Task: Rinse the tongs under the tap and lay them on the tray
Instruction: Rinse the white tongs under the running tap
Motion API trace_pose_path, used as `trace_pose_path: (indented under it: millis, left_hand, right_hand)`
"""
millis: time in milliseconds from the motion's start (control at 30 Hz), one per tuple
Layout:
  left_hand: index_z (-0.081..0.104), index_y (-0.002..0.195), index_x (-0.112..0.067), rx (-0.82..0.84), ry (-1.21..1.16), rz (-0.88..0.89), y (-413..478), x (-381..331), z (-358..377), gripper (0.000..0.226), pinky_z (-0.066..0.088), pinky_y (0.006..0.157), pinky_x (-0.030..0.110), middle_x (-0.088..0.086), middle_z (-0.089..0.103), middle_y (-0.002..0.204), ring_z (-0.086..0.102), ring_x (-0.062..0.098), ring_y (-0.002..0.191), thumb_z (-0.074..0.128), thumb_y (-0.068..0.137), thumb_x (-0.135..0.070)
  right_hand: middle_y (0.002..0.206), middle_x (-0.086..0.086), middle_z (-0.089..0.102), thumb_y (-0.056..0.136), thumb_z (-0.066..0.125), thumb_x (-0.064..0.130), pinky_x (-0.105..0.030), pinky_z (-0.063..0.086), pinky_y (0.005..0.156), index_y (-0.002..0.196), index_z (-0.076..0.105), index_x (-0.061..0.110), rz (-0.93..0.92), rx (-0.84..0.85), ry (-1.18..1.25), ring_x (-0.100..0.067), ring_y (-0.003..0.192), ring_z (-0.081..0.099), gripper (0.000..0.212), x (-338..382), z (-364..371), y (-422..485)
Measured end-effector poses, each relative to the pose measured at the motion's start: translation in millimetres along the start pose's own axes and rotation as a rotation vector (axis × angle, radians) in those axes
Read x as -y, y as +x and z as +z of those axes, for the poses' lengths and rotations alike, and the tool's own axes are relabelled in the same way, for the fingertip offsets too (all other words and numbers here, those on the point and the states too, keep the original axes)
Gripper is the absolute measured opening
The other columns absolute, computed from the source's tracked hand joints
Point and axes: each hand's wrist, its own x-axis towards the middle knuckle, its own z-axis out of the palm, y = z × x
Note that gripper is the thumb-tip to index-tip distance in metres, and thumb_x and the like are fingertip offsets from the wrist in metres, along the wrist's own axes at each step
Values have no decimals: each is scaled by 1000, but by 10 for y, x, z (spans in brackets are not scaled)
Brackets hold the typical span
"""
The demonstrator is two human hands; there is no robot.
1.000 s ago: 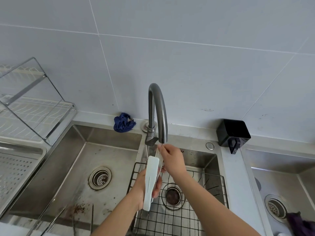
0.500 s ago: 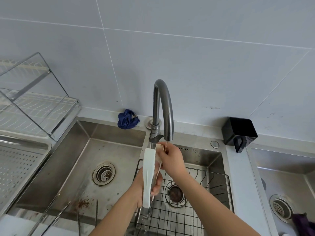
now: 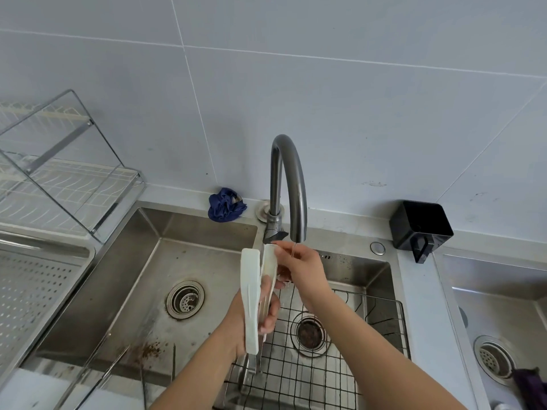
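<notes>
Under the tap (image 3: pixel 288 184), the left hand (image 3: pixel 254 318) clamps the white tongs (image 3: pixel 251 294) upright while the right hand (image 3: pixel 299 267) pinches their upper end beneath a thin stream. Rinsing looks underway; laying them down remains. The perforated tray (image 3: pixel 35 291) waits far left, across the open basin (image 3: pixel 142 279); a wire rack (image 3: pixel 340 350) sits below.

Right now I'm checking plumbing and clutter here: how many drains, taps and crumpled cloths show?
Drains: 3
Taps: 1
Crumpled cloths: 2, one blue, one purple
Total: 6
</notes>
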Motion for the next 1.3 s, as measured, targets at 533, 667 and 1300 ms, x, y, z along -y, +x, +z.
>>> trace_pose_path:
  millis: [533, 667, 1300]
  left_hand:
    - [57, 136, -6, 237, -267, -63, -90, 30, -133, 89, 47, 51, 30, 22, 64, 95, 58, 26, 65, 44, 86, -77]
    - [50, 144, -21, 290, -82, 114, -211, 38, -143, 102, 41, 49, 27, 19, 63, 116, 58, 22, 76, 58, 67, -87]
    - [66, 132, -22, 66, 64, 228, -255, 66, -86, 72, 50, 54, 34, 28, 64, 114, 63, 28, 78, 54, 63, -7]
  right_hand:
    - [71, -5, 76, 87, 73, 11, -32, 57, 53, 81, 74, 15, -32, -232, -180, -22, 59, 72, 7, 3, -80, 27]
    - [64, -1, 71, 89, 74, 22, -44, 63, 60, 76, 70, 16, -72, -361, -342, -19, 58, 71, 14, -25, -89, 28]
    - [88, -11, 74, 104, 55, 31, -47, 63, 69, 100, 64, 17, -27, -196, -246, -31, 79, 74, 17, -45, 107, -196]
